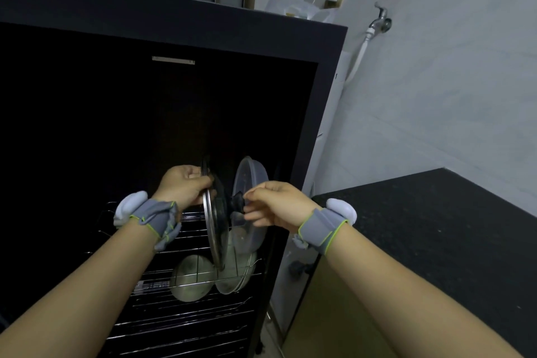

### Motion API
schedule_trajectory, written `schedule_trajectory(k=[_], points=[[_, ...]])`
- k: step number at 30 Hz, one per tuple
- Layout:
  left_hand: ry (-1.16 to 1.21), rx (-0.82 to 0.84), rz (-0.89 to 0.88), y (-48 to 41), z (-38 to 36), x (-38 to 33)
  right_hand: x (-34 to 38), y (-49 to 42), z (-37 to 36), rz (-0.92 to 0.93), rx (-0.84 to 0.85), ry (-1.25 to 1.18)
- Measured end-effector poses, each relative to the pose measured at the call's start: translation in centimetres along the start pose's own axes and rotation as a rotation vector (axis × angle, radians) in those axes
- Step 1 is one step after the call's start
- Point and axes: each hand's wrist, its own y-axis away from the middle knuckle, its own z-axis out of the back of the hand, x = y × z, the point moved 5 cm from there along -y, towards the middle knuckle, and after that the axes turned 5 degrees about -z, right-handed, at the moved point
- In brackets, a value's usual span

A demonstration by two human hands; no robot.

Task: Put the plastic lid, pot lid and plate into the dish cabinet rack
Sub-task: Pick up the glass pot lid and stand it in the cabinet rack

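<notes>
1. Pot lid (215,224), glass with a metal rim, is held edge-on and nearly upright in front of the open dish cabinet (174,26). Its lower edge reaches the wires of the rack (157,273).
2. Left of the pot lid, the left hand (181,184) grips the upper rim, with its fingers curled over the edge.
3. Right of the pot lid, the right hand (276,203) pinches the black knob (236,202) between thumb and fingertips.
4. Just right of the pot lid and behind the knob, the clear plastic lid (252,174) stands on edge in the rack.
5. Below the pot lid, a pale plate (189,285) stands upright between the wires. A second round dish (232,282) stands beside it, under the plastic lid.
6. Both wrists wear grey bands (322,227) with green edging and a white pod on each.
7. Far right of the pot lid lies a black speckled countertop (436,227).
8. Above and right of the pot lid, a tap (382,19) with a white hose is mounted on the pale wall.
</notes>
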Motion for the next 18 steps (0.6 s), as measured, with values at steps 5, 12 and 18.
schedule_trajectory(k=[5, 12, 18], points=[[-0.109, 0.016, -0.026, -1.6, -0.9, 1.1, -0.3, -0.4, -0.2, -0.006, -0.030, -0.128], [-0.121, 0.022, -0.041, -2.6, -1.8, 1.2, -0.4, -1.2, -0.6, 0.008, -0.044, -0.251], [-0.157, 0.010, -0.016, -3.4, -1.0, 1.1, -0.6, -1.4, -0.5, 0.023, -0.066, -0.240]])
